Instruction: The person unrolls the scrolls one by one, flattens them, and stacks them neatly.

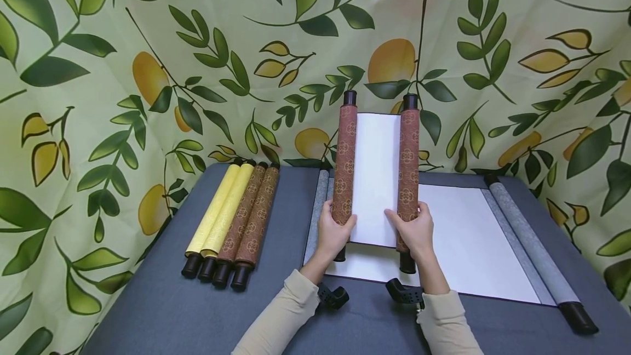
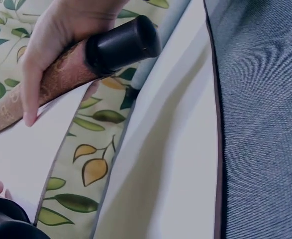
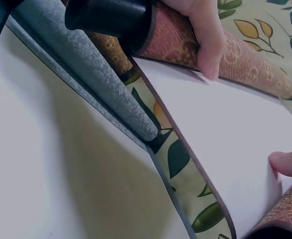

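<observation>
Both hands hold up a partly unrolled scroll with reddish-brown patterned rolls and black end knobs. My left hand (image 1: pixel 333 234) grips the left roll (image 1: pixel 345 152), its thumb at the edge of the white paper (image 1: pixel 377 174). Around the right roll (image 1: pixel 408 152) curl the fingers of my right hand (image 1: pixel 416 234), thumb over the paper. Across the paper, the left wrist view shows the right hand (image 2: pixel 61 35) near a black knob (image 2: pixel 123 45). In the right wrist view, the left hand (image 3: pixel 208 35) lies over its roll (image 3: pixel 240 62).
Beneath the raised scroll, a larger white scroll (image 1: pixel 473 240) lies spread on the blue-grey table (image 1: pixel 148 311), with a grey patterned roll (image 1: pixel 532 240) at its right. At left lie two yellow scrolls (image 1: pixel 229 207) and two brown scrolls (image 1: pixel 258 215). A leaf-print cloth (image 1: pixel 207 97) hangs behind.
</observation>
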The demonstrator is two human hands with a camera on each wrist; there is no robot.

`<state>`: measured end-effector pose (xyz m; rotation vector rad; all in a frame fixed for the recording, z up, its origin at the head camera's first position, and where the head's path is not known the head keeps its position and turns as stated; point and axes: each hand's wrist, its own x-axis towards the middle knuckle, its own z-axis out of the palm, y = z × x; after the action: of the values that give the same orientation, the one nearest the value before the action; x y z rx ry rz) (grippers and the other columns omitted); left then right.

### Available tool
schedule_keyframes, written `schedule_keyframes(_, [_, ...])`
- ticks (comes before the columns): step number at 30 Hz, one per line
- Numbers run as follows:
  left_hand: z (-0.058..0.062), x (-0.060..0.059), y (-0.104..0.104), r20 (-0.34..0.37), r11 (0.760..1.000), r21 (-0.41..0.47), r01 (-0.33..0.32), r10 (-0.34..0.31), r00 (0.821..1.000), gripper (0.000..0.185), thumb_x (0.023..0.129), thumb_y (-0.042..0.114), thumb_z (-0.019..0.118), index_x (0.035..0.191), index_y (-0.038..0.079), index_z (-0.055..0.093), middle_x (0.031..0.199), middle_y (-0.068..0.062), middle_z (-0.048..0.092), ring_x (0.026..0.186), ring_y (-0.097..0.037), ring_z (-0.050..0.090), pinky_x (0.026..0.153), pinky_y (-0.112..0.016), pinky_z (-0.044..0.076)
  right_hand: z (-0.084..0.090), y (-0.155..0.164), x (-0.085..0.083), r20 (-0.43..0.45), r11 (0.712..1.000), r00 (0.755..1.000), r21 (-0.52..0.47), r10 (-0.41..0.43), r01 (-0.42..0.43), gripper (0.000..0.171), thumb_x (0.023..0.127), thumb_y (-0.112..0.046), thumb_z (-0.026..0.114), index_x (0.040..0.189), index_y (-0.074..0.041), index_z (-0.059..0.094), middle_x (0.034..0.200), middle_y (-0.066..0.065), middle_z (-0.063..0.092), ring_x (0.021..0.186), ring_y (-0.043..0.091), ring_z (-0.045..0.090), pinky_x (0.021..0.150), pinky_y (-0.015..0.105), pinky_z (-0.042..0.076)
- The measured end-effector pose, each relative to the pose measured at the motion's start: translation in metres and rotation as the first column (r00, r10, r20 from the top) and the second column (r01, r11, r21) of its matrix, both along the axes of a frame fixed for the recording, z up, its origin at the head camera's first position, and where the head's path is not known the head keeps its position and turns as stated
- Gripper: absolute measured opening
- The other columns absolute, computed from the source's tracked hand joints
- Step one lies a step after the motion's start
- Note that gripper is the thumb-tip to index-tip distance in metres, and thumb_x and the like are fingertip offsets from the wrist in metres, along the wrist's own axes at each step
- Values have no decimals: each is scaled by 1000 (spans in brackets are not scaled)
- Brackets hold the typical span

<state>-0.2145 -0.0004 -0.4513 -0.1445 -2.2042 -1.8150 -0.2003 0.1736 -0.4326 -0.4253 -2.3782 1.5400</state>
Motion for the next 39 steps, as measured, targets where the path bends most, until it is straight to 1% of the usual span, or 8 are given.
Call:
schedule_keyframes(4, [2, -1, -2, 7, 1000, -3, 16, -16, 1000, 52, 78, 10, 71, 124, -4, 50, 98, -26, 66, 76, -25, 65, 60, -23, 50, 0, 3, -1, 3, 1000, 1000, 7, -9, 9, 60, 84, -21, 69, 127, 10, 40, 113, 28, 54, 93, 32, 58, 63, 19, 42])
schedule_keyframes(10, [2, -2, -5, 9, 999, -9, 38, -38, 999, 49, 80, 12, 71, 123, -3, 53, 103, -24, 64, 84, -25, 63, 66, -25, 49, 0, 8, -1, -40, 1000, 999, 5, -24, 24, 48, 85, -13, 65, 122, 10, 45, 106, 27, 57, 76, 16, 55, 59, 18, 43])
schedule_keyframes(16, [4, -5, -8, -28, 999, -41, 15, -16, 999, 45, 79, 12, 72, 117, -6, 58, 100, -26, 64, 85, -31, 64, 67, -29, 51, 0, 12, -1, -37, 1000, 999, -16, 0, -1, 46, 87, -14, 63, 125, 6, 47, 109, 25, 57, 76, 7, 51, 62, 18, 44])
schedule_keyframes(22, [9, -5, -13, 31, 999, -50, 12, -10, 999, 51, 80, 12, 72, 126, -5, 55, 107, -27, 65, 93, -37, 65, 75, -40, 55, 6, 17, 2, 28, 999, 999, 0, 43, -43, 51, 90, -24, 64, 132, 1, 47, 122, 24, 55, 90, 19, 55, 67, 19, 44])
schedule_keyframes(26, [10, -4, -13, 65, 999, -44, 9, -6, 998, 56, 82, 10, 70, 132, -6, 49, 116, -28, 63, 102, -39, 64, 84, -48, 54, 9, 20, 3, 30, 999, 999, 21, 35, -36, 52, 89, -24, 66, 130, 3, 50, 124, 27, 57, 98, 29, 57, 67, 19, 43])
schedule_keyframes(31, [11, -3, -12, 97, 999, -50, 6, -1, 995, 63, 86, 11, 65, 141, -4, 39, 127, -28, 57, 111, -40, 60, 89, -51, 51, 11, 22, 4, 46, 999, 998, 7, 32, -33, 55, 90, -23, 65, 133, 6, 47, 128, 28, 55, 105, 32, 56, 70, 19, 43])
schedule_keyframes(34, [10, -2, -10, 101, 999, -54, -9, 14, 995, 63, 87, 12, 62, 143, -2, 36, 128, -27, 56, 109, -39, 61, 86, -48, 52, 11, 21, 4, 62, 999, 998, -14, 32, -31, 55, 92, -22, 61, 136, 8, 43, 130, 28, 52, 109, 34, 54, 77, 26, 47])
schedule_keyframes(39, [8, -2, -7, 81, 996, -55, -70, 74, 994, 60, 84, 13, 60, 140, 0, 41, 114, -24, 63, 87, -28, 64, 64, -29, 49, 12, 17, 3, 72, 996, 997, -78, 35, -30, 55, 96, -18, 53, 140, 9, 34, 133, 30, 46, 114, 38, 50, 91, 44, 44])
